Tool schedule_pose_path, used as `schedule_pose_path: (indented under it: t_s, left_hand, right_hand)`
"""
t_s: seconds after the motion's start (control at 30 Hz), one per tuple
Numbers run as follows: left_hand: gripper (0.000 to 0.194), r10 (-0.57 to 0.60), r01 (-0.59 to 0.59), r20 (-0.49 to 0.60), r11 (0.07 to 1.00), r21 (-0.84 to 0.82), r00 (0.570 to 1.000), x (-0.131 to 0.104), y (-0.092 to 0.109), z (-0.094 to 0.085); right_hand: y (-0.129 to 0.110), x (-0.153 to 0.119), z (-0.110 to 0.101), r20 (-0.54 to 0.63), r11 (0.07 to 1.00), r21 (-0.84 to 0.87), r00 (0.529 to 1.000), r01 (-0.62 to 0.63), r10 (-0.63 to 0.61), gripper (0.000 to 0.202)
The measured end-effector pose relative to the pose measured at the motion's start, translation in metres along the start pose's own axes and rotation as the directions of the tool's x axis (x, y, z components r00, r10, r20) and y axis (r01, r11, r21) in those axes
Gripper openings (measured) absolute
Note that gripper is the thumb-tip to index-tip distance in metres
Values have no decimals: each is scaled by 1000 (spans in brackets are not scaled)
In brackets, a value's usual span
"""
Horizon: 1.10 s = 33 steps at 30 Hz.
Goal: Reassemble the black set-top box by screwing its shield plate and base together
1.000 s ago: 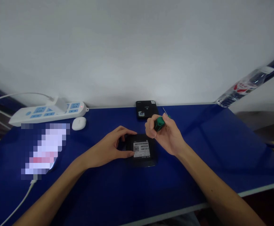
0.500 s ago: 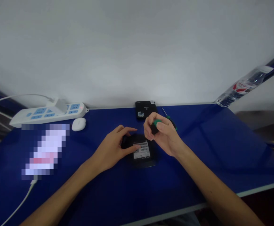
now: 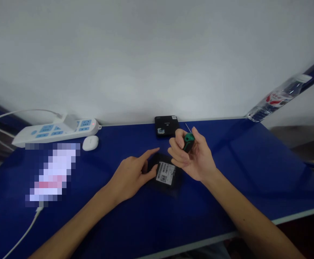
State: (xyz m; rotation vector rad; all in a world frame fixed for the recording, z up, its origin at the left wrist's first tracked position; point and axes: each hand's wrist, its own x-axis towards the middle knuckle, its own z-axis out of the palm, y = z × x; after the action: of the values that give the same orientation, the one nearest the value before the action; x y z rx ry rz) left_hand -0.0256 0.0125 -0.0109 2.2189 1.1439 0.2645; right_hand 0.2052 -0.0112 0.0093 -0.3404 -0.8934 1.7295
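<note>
A flat black case (image 3: 177,189) with a white barcode label (image 3: 166,173) lies on the blue table. My left hand (image 3: 131,174) holds its left corner, the thumb by the label's edge and the index finger stretched along the far side. Above the case's right side, my right hand (image 3: 193,156) is curled round the green and black handle of a screwdriver (image 3: 189,142); its shaft is hidden. Behind that hand the thin metal shank of another screwdriver (image 3: 187,127) shows, its handle covered. A second black box (image 3: 166,126) with a small sticker sits by the wall.
At the left are a white power strip (image 3: 57,133) with a plugged-in charger (image 3: 68,123), a white earbud case (image 3: 90,142) and a blurred-out phone (image 3: 54,172) on a cable. A water bottle (image 3: 278,99) leans at the right. The table's front edge (image 3: 197,245) is near me.
The labelled case has turned under my left hand, so its label now sits at another angle. My right hand has shifted slightly right and turned, showing the handle's end.
</note>
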Motion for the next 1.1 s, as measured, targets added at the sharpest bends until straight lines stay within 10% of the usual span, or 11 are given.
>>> schedule_pose_path:
  t_s: [0.47,1.1]
  left_hand:
    - [50,-232,229,-88,972,-49,969,-3,10,1]
    - [47,-206,201,-9,961,-188,978,-4,13,-5]
  right_hand:
    - [8,-7,11,155,996,-87,988,-6,19,61]
    - [12,-11,3,205,984,-160,972,-84,116,38]
